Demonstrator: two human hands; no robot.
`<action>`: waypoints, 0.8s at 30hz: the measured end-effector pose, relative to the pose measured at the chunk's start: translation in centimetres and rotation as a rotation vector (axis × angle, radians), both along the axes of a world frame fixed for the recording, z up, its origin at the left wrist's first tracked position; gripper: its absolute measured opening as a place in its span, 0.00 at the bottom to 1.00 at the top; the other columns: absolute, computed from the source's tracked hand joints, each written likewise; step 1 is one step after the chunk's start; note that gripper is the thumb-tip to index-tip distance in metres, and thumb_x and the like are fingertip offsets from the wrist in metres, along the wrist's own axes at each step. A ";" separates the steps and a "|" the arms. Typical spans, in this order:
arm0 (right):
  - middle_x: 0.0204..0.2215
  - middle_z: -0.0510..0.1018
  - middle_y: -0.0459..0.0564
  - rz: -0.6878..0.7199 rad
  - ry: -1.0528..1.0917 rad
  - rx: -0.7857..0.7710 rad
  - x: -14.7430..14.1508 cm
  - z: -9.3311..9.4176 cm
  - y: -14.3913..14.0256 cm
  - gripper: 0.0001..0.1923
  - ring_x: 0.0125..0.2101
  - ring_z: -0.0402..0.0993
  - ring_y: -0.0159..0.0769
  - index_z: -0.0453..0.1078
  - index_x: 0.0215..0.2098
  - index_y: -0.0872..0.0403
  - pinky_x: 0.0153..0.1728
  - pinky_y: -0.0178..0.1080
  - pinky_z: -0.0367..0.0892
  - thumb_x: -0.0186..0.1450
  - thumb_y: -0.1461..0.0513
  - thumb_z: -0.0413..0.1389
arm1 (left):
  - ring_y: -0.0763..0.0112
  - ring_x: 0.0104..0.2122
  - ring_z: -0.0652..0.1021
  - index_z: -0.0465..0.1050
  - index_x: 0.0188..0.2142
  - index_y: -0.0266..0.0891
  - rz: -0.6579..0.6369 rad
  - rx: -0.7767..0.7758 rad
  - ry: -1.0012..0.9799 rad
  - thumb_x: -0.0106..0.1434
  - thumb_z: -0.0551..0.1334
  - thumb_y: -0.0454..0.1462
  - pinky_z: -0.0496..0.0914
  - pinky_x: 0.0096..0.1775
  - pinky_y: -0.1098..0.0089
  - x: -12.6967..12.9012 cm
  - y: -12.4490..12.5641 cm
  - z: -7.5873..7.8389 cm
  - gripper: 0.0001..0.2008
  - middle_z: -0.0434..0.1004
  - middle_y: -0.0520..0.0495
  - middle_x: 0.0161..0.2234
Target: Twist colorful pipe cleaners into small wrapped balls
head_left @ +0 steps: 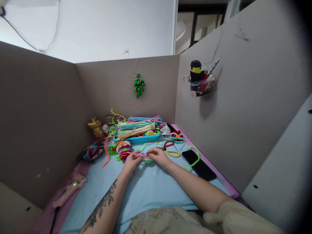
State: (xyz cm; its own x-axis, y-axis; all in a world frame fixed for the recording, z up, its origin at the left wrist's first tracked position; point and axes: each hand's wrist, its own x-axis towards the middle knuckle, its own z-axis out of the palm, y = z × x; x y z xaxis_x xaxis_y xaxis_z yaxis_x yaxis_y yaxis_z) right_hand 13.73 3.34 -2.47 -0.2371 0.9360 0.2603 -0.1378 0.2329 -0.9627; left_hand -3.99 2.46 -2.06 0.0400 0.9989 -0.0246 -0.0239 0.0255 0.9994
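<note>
Pipe cleaners [145, 157] in pink and green are pinched between the two hands, which are brought close together over the blue mat [146, 188]. The left hand [131, 161] and the right hand [159, 156] are each closed on an end of the small twisted piece, fingertips nearly touching. How tightly it is gripped cannot be told, since the piece is small.

Just beyond the left hand, a finished coil of many colours [123, 150] is seen, and past both hands a blue tray [140, 139] is heaped with straight unused stems. To the right of the right hand lie a yellow loop [173, 153], a green strand [195, 156] and a black phone [198, 164]. Well left of the left hand stands a dark bowl [91, 152].

The piece in hand is judged to be at an early stage: only a short length appears bent, and much stock is left unworked.
</note>
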 end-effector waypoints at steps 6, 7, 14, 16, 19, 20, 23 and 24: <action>0.34 0.76 0.49 -0.059 -0.159 0.109 0.2 0.2 -0.1 0.13 0.36 0.72 0.36 0.72 0.36 0.54 0.40 0.40 0.66 0.52 0.61 0.60 | 0.73 0.24 0.75 0.67 0.42 0.32 -0.021 0.003 -0.008 0.45 0.69 0.39 0.66 0.26 0.75 0.4 0.3 -0.9 0.26 0.78 0.46 0.29; 0.34 0.75 0.49 -0.090 -0.215 0.148 0.2 0.2 0.0 0.12 0.37 0.71 0.37 0.72 0.35 0.54 0.41 0.41 0.65 0.51 0.61 0.61 | 0.72 0.25 0.76 0.68 0.41 0.32 -0.018 0.014 -0.002 0.45 0.69 0.40 0.66 0.26 0.75 0.5 0.3 -1.0 0.25 0.78 0.46 0.29; 0.38 0.74 0.54 -0.111 -0.245 0.160 0.2 -0.2 0.3 0.09 0.40 0.70 0.40 0.73 0.27 0.56 0.45 0.45 0.63 0.53 0.58 0.60 | 0.67 0.29 0.77 0.68 0.37 0.32 0.011 0.082 0.003 0.44 0.69 0.40 0.68 0.30 0.72 1.2 0.2 -0.8 0.22 0.78 0.44 0.30; 0.39 0.74 0.54 -0.082 -0.240 0.160 0.2 -0.2 0.2 0.10 0.41 0.71 0.40 0.73 0.27 0.56 0.45 0.45 0.63 0.53 0.57 0.60 | 0.67 0.29 0.78 0.68 0.37 0.32 0.056 0.094 0.026 0.43 0.69 0.39 0.69 0.30 0.71 1.2 0.1 -0.8 0.22 0.78 0.45 0.29; 0.38 0.75 0.53 -0.066 -0.267 0.225 0.1 0.0 -0.3 0.08 0.41 0.71 0.40 0.73 0.26 0.55 0.45 0.43 0.63 0.54 0.58 0.61 | 0.66 0.27 0.78 0.69 0.36 0.33 0.150 0.127 0.102 0.43 0.69 0.38 0.69 0.29 0.71 1.1 0.0 -0.9 0.20 0.78 0.47 0.26; 0.38 0.74 0.53 -0.071 -0.280 0.251 0.1 0.1 -0.4 0.07 0.41 0.71 0.39 0.73 0.26 0.55 0.44 0.43 0.63 0.54 0.59 0.60 | 0.66 0.26 0.78 0.69 0.35 0.33 0.170 0.136 0.131 0.43 0.69 0.37 0.69 0.28 0.71 1.0 0.0 -0.9 0.19 0.78 0.47 0.25; 0.38 0.74 0.52 -0.092 -0.320 0.315 -0.1 0.6 -1.0 0.03 0.41 0.71 0.38 0.73 0.27 0.54 0.43 0.41 0.64 0.55 0.62 0.59 | 0.65 0.27 0.78 0.70 0.34 0.33 0.168 0.154 0.142 0.43 0.68 0.35 0.70 0.30 0.70 1.0 0.0 -1.0 0.17 0.78 0.47 0.25; 0.38 0.74 0.52 -0.097 -0.332 0.334 -0.1 0.7 -1.1 0.02 0.41 0.70 0.37 0.72 0.27 0.54 0.43 0.40 0.64 0.55 0.63 0.59 | 0.65 0.28 0.78 0.70 0.34 0.33 0.154 0.157 0.118 0.43 0.68 0.34 0.70 0.31 0.70 1.0 -0.1 -1.0 0.17 0.78 0.46 0.26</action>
